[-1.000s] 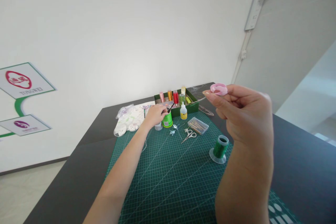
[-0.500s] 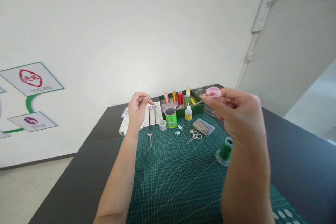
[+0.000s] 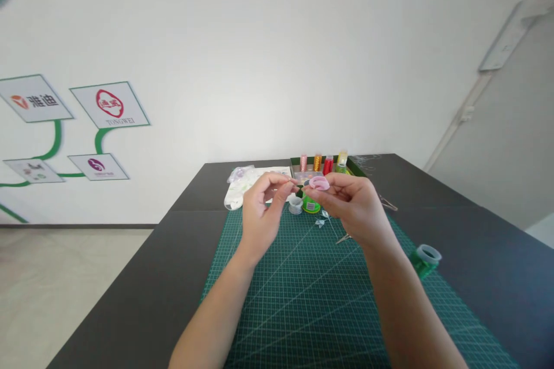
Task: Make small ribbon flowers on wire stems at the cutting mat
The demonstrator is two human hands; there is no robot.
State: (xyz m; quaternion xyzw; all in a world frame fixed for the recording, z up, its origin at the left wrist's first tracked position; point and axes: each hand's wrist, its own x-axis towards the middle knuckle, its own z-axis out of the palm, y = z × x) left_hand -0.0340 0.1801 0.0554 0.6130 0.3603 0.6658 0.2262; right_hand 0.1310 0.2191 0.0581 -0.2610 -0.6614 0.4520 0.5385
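A small pink fabric flower (image 3: 319, 183) with folded petals is pinched between the thumb and fingers of my right hand (image 3: 357, 202). Just left of it, my left hand (image 3: 266, 204) is closed in a pinch on a thin strand, too fine to make out clearly. Both sets of fingertips are close together above the far part of the green cutting mat (image 3: 298, 294). Behind the fingers stand a small white jar (image 3: 296, 205) and a bright green tin (image 3: 311, 205), the tin partly hidden by my right hand.
A green thread spool (image 3: 425, 261) lies on the mat at right. Scissors (image 3: 343, 238) and pale leaf-like pieces (image 3: 320, 223) lie near my right hand. A box with several coloured spools (image 3: 329, 165) stands at the back, white material (image 3: 238, 190) at the back left.
My hands have come together, the right moving left with the pink flower and the left moving right. The camera view has turned left, and the green spool now lies tipped.
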